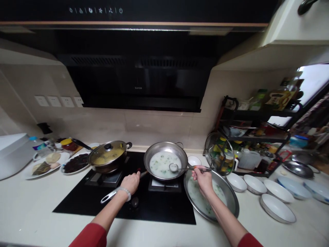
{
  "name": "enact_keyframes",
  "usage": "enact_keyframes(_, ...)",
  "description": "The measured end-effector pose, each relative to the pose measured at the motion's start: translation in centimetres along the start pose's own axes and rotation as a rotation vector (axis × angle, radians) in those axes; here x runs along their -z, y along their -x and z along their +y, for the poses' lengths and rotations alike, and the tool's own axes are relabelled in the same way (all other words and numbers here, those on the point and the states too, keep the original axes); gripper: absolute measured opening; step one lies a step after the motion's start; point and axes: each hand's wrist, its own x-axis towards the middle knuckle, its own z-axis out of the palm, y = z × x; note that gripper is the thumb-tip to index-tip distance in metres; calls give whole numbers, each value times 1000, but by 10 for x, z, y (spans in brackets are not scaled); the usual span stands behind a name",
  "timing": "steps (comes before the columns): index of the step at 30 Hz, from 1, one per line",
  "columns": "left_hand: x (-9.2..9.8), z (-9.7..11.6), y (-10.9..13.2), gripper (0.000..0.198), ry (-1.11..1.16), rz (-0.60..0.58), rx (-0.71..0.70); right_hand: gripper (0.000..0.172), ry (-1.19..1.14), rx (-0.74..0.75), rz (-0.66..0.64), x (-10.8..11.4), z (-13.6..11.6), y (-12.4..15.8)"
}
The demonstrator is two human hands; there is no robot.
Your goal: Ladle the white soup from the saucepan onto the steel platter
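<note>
My left hand (130, 183) is closed around the long handle (109, 197) of a steel wok (185, 161). Pale, milky soup (163, 163) with green bits lies in the wok, which is over the right burner. In my right hand (203, 179) is a metal ladle (174, 167), its bowl over the wok's near right side with whitish liquid in it. Beneath my right hand and forearm, a wide steel basin (233, 209) holds similar soup with green pieces; the forearm hides part of it.
A lidded pan (108, 156) with yellowish food sits on the left burner. Plates of food (75, 163) stand left of the black hob (159, 209). A small white bowl (194, 161) is behind the basin. Several bowls (278, 208) and a condiment rack (257, 139) occupy the right. A range hood (138, 79) hangs above.
</note>
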Motion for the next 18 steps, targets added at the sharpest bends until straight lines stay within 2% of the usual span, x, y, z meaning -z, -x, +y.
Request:
enact_keyframes(5,-1,-1,-1,37,9,-16,-3,22,-98,-44,52,20,-17,9)
enact_keyframes(10,0,-1,0,39,14,-4,5,32,-155,-29,152,61,-30,16)
enact_keyframes(15,1,0,0,40,31,0,-2,40,-65,-16,291,108,-19,20)
enact_keyframes(18,3,1,1,41,30,-6,-1,38,97,-27,307,128,-4,25)
